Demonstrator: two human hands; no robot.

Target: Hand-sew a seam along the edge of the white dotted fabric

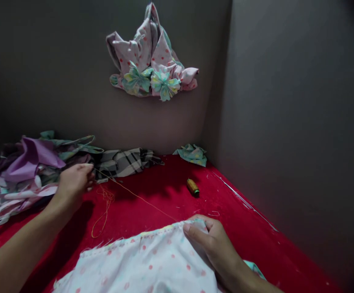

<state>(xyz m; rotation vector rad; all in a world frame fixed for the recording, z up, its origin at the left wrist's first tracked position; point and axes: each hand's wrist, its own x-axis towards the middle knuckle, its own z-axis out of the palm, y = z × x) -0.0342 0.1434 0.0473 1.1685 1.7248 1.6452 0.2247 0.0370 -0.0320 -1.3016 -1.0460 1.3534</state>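
My right hand (206, 234) pinches the upper edge of a white cloth with pink dots (152, 260), thumb on the near side. A row of stitches runs along that edge, and loose fibres fray at its left end. Off to the left, my left hand (76, 179) is closed with the fingertips pinched on an orange thread (137, 196). The thread stretches taut from those fingers down to the cloth edge beside my right hand. A slack tangle of the same thread hangs below my left hand. Whether a needle sits between the fingertips cannot be made out.
A thread spool (193, 186) lies on the red surface (152, 211). Purple and patterned fabric scraps (33, 158) pile up at the left, beside plaid cloth (125, 160). A green scrap (192, 154) lies at the back. Dotted garment (152, 57) hangs on the wall.
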